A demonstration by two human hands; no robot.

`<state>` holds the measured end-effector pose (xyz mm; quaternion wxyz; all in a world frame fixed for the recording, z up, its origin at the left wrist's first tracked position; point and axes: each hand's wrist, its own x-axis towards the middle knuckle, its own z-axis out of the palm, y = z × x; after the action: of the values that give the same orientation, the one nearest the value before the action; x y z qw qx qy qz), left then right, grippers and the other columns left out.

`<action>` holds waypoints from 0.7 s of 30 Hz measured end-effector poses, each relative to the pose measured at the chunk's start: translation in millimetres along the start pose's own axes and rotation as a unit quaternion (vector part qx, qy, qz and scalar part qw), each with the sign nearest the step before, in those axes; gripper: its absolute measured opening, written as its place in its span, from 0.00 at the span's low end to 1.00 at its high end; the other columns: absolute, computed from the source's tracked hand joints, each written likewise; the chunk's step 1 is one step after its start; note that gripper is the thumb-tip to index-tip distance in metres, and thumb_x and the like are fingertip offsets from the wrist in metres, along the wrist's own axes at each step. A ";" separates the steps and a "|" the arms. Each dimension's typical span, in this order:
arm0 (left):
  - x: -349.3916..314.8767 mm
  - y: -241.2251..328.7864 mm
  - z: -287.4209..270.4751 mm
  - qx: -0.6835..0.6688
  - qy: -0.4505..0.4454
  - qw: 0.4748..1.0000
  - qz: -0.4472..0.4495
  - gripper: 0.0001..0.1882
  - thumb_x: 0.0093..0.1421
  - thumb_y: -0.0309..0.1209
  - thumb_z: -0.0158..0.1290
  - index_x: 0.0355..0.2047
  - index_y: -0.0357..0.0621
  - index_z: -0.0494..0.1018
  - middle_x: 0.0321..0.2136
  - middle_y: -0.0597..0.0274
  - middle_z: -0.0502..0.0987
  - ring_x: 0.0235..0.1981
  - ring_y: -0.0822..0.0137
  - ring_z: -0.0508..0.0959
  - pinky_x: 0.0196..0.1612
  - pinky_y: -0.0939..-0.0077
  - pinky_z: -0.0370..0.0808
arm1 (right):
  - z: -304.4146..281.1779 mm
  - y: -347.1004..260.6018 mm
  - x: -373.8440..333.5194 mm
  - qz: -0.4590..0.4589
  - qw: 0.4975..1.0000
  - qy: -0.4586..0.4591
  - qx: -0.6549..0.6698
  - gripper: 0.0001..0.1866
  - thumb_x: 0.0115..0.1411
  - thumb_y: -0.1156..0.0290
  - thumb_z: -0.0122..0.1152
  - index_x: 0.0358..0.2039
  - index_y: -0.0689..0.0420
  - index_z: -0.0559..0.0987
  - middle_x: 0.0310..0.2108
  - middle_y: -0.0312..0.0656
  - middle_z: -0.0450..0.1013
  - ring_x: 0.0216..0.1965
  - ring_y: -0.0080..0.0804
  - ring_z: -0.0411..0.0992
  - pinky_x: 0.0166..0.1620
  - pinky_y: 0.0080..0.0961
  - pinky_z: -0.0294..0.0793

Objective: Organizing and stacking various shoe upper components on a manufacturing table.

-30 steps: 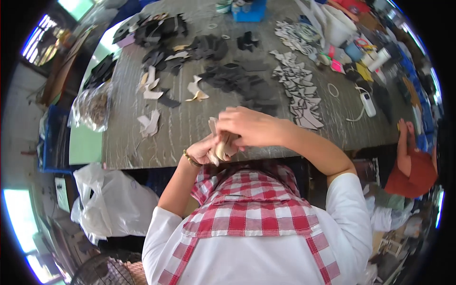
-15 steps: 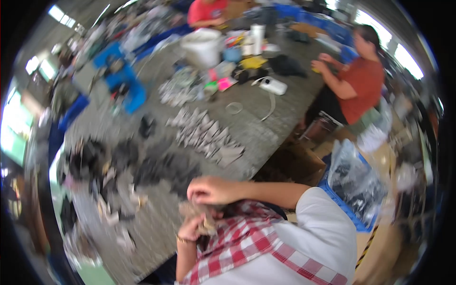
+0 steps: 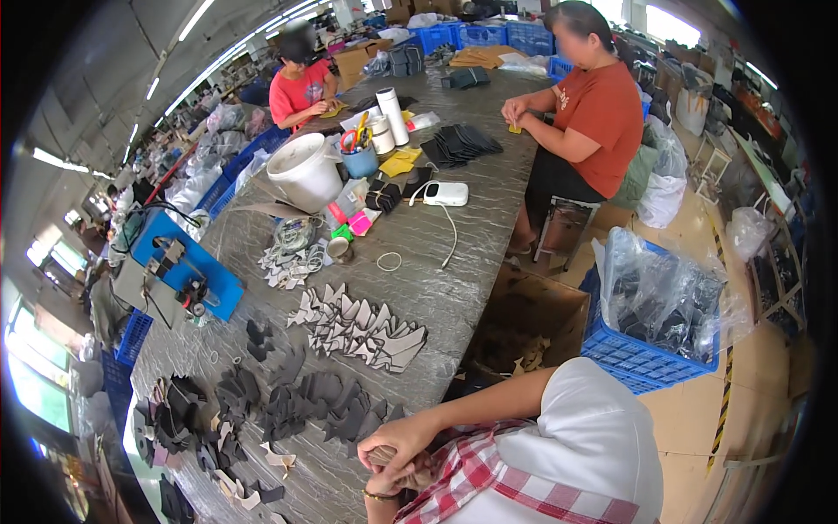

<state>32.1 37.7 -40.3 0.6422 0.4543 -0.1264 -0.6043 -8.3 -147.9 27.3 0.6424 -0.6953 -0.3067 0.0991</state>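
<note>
In the head view, the strip of pale grey cut pieces lies in a jagged row on the plastic-covered worktable. On its near side, by the table edge, the right hand is curled over a bundle of tan cut pieces. The left hand, a bracelet at its wrist, is closed against the bundle from below; the overlap hides most of its fingers, so how tightly they grip is hard to say.

Left of and nearer than the strip lie dark grey cut pieces, with a few cream scraps among them. Farther left stands a blue bench device. Beyond the strip are a white bucket, a blue cup of tools and a white corded device. Beyond these sit two co-workers in a pink-red shirt and a rust-red shirt. Right of the strip, off the table, a blue crate holds plastic-wrapped goods.
</note>
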 end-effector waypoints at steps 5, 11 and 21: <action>-17.5 -30.8 -31.5 0.077 0.005 0.997 -0.016 0.17 0.56 0.25 0.58 0.46 0.36 0.70 0.40 0.56 0.77 0.41 0.65 0.77 0.44 0.74 0.74 | 21.1 24.4 9.9 0.026 1.000 0.005 0.014 0.09 0.59 0.68 0.51 0.35 0.60 0.68 0.35 0.44 0.73 0.38 0.35 0.72 0.43 0.33 0.69; -38.4 -22.0 16.6 0.080 0.018 0.996 0.026 0.14 0.53 0.28 0.58 0.38 0.37 0.70 0.34 0.62 0.71 0.36 0.67 0.72 0.39 0.73 0.69 | 44.9 22.8 17.2 0.047 0.989 -0.080 -0.117 0.13 0.63 0.60 0.50 0.39 0.57 0.70 0.37 0.41 0.75 0.46 0.33 0.72 0.60 0.34 0.58; -28.5 -23.2 33.0 -0.128 0.028 0.988 0.083 0.17 0.64 0.31 0.50 0.51 0.37 0.66 0.43 0.54 0.75 0.44 0.64 0.76 0.46 0.71 0.75 | 5.4 16.5 -3.6 0.011 0.983 0.054 -0.173 0.20 0.57 0.54 0.62 0.34 0.62 0.77 0.32 0.45 0.72 0.35 0.38 0.70 0.38 0.35 0.69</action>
<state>-13.6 52.2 -28.0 0.7467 0.3727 -0.0672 -0.5469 -9.0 -145.2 9.8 0.5273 -0.8034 -0.2763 0.0136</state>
